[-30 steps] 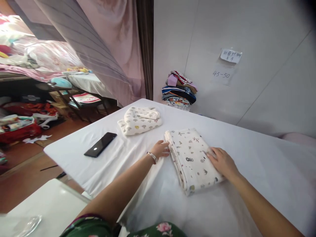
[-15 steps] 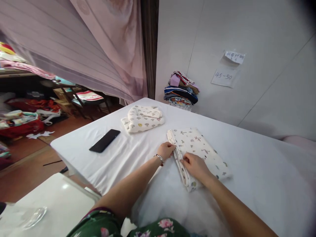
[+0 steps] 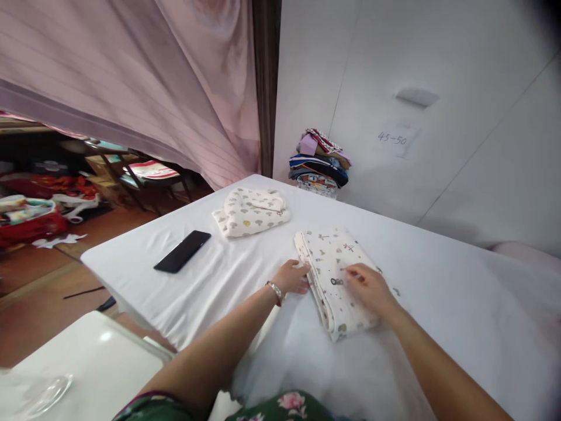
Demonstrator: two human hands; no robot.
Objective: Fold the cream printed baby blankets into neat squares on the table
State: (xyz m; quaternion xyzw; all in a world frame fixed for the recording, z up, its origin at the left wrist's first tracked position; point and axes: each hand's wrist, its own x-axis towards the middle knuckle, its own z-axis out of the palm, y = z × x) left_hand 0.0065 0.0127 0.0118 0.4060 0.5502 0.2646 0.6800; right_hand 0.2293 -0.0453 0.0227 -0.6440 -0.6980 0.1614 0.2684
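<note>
A folded cream cloth (image 3: 326,292) with small printed trees and animals lies on the white-covered table (image 3: 210,292) in front of me. My left hand (image 3: 293,277), with a silver bracelet on its wrist, touches the cloth's layered left edge. Its fingers are loosely stretched and hold nothing that I can see. Over the right part of the cloth is my right hand (image 3: 368,287), slightly blurred, its fingers loosely bent and apart with nothing visible between them. Farther back lies a second folded cream cloth (image 3: 254,213) with grey prints.
A black phone (image 3: 183,251) lies left of the cloths. Stacked folded clothes (image 3: 319,161) stand by the wall beyond the table. At lower left is a white surface (image 3: 96,356) with a clear plastic item (image 3: 48,397). A pink curtain (image 3: 210,88) hangs at the back left.
My right hand has left the cloth's left edge and moved right across its top. My left hand has shifted slightly down and left, its fingers loosened from the edge.
</note>
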